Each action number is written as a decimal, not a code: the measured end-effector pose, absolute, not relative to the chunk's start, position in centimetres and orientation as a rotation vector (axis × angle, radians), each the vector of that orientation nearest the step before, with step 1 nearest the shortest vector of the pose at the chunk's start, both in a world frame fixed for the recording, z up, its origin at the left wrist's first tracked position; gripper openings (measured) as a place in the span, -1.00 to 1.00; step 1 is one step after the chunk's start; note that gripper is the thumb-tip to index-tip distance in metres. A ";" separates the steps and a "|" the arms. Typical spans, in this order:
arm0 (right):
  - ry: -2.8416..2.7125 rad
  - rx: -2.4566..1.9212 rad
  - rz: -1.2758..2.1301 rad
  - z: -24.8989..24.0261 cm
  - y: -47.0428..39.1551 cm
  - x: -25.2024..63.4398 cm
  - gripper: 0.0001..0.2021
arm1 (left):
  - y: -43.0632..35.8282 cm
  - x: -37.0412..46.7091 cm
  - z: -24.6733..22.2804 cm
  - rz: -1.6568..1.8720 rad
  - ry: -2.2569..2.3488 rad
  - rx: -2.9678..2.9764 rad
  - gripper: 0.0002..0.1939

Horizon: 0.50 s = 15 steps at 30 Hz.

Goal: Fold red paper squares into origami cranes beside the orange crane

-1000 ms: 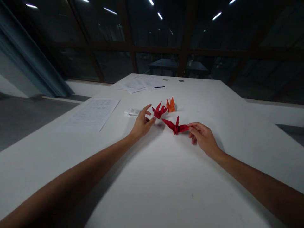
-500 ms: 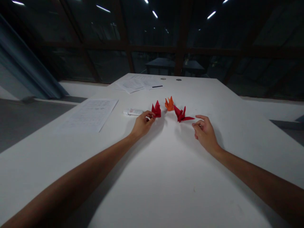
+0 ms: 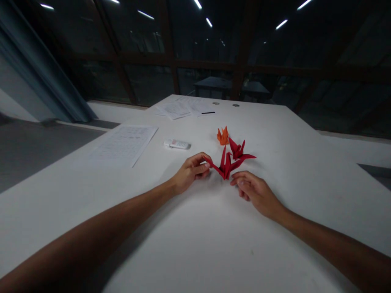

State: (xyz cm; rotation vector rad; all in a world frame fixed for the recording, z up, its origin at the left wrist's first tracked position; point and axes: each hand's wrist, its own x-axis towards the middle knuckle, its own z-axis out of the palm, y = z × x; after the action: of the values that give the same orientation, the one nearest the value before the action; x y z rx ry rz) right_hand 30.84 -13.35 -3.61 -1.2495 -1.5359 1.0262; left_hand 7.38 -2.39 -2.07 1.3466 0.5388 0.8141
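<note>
My left hand (image 3: 195,171) pinches one pointed end of a red paper crane (image 3: 226,167), which is held at the middle of the view. Just right of and below that crane is my right hand (image 3: 251,188), its fingers curled with a gap between them and nothing seen in them. Behind the held crane, a second red paper crane (image 3: 237,150) sits on the white table (image 3: 195,244). An orange paper crane (image 3: 223,136) stands a little farther back and to the left.
A white tube-like object (image 3: 177,144) lies left of the cranes. Printed sheets (image 3: 125,142) are at the left, with more papers (image 3: 174,110) and a black pen (image 3: 208,112) farther back. Two small discs (image 3: 236,105) lie near the far edge.
My left hand has brought its red crane nearer and to the right, away from the white object. My right hand has moved left and nearer, beside the held crane.
</note>
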 end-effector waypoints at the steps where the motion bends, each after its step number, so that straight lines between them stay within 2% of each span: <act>1: -1.547 -1.262 1.040 -3.7 -13.2 30.9 -0.71 | -2.4 7.4 -2.1 0.782 0.528 1.368 -0.77; 11: -1.655 -1.344 0.976 -3.6 -13.1 30.9 -0.74 | -2.5 7.4 -1.5 0.615 0.471 1.567 -0.79; 15: -1.686 -1.359 0.953 -3.6 -13.1 30.9 -0.75 | -2.6 7.7 -1.8 0.636 0.436 1.652 -0.68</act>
State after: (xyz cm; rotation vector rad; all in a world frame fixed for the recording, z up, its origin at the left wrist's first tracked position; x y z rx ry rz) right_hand 30.91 -13.06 -3.64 -1.3592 -1.6858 0.9526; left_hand 7.73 -2.60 -1.83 1.6524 0.4364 0.6363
